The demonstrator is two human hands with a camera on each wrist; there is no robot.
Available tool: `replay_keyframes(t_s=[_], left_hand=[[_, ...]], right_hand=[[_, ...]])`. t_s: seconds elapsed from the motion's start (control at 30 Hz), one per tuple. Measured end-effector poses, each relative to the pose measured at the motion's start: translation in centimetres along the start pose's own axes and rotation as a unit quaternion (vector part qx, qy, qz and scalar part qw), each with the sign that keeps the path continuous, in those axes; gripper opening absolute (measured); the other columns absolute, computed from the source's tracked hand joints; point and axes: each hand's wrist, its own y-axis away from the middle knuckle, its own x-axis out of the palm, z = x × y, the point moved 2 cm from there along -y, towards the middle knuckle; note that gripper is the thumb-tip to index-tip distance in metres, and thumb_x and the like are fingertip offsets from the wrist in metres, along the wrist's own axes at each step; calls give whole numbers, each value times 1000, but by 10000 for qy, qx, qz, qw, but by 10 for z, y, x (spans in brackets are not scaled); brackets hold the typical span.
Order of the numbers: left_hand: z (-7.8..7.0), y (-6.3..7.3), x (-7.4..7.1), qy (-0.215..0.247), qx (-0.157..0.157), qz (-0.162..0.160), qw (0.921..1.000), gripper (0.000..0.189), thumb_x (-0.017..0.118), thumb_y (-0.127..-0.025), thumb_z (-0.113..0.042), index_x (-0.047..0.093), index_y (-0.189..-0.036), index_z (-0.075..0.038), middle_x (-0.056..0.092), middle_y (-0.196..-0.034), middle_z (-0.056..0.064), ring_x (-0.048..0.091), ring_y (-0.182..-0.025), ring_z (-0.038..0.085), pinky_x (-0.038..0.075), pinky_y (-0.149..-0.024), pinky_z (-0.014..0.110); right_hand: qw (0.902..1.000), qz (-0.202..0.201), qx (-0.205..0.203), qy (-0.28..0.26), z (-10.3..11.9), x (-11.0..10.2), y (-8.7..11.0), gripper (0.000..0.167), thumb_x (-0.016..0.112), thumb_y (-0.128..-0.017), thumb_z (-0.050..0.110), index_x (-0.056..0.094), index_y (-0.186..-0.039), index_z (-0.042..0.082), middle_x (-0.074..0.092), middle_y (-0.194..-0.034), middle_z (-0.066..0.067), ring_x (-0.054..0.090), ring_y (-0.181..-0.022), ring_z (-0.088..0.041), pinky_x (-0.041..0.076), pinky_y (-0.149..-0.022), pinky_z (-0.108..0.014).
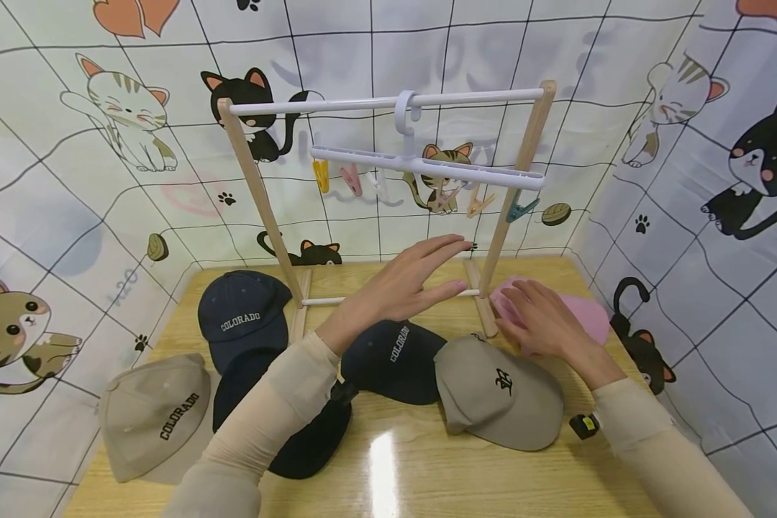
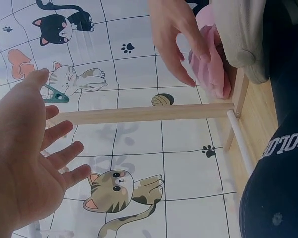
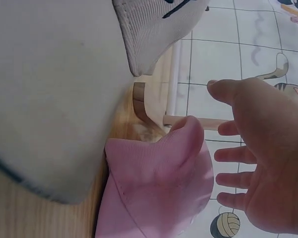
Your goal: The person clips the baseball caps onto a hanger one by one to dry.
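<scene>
My left hand [image 1: 404, 280] is raised in front of the wooden rack, fingers extended, holding nothing. Above it a white clip hanger [image 1: 421, 165] hangs from the rack's top bar, with several coloured clips below. A teal clip [image 2: 57, 95] appears beyond the left thumb in the left wrist view. My right hand [image 1: 544, 320] is over a pink cap [image 1: 585, 316] at the rack's right foot. In the right wrist view its spread fingers [image 3: 236, 154] are beside the pink cap [image 3: 159, 183], not gripping it. A beige cap [image 1: 501, 392] lies in front.
A navy cap [image 1: 395, 360] lies before the rack's lower bar [image 1: 324, 301]. On the left are another navy cap [image 1: 242, 316], a black cap [image 1: 311, 439] partly behind my left forearm, and a beige Colorado cap [image 1: 155, 417]. Cat-print sheets [image 1: 706, 237] surround the wooden table [image 1: 453, 475].
</scene>
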Motion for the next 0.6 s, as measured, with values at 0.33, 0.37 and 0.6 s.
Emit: replay_keyframes(t_s=[0.33, 0.37, 0.6], left_hand=[[-2, -2, 1, 26, -19, -19, 10000, 67, 66, -115, -41, 46, -173, -14, 48, -178, 12, 44, -169, 29, 35, -140, 47], [-2, -2, 1, 26, -17, -23, 10000, 67, 66, -115, -41, 46, -173, -14, 48, -179, 11, 44, -169, 28, 35, -140, 46], [-3, -5, 0, 47, -82, -31, 10000, 67, 65, -115, -42, 46, -173, -14, 46, -180, 11, 43, -169, 28, 35, -140, 46]], right_hand=[[9966, 659, 276, 422, 0, 5, -26, 52, 77, -106, 36, 70, -140, -3, 68, -142, -27, 63, -135, -49, 53, -115, -68], [9960, 711, 305, 444, -1, 6, -28, 52, 77, -107, 36, 70, -140, -3, 68, -143, -28, 63, -136, -50, 53, -115, -68], [9891, 1207, 724, 436, -4, 9, -36, 54, 73, -108, 39, 69, -144, -2, 64, -153, -33, 60, -143, -55, 49, -118, -73]])
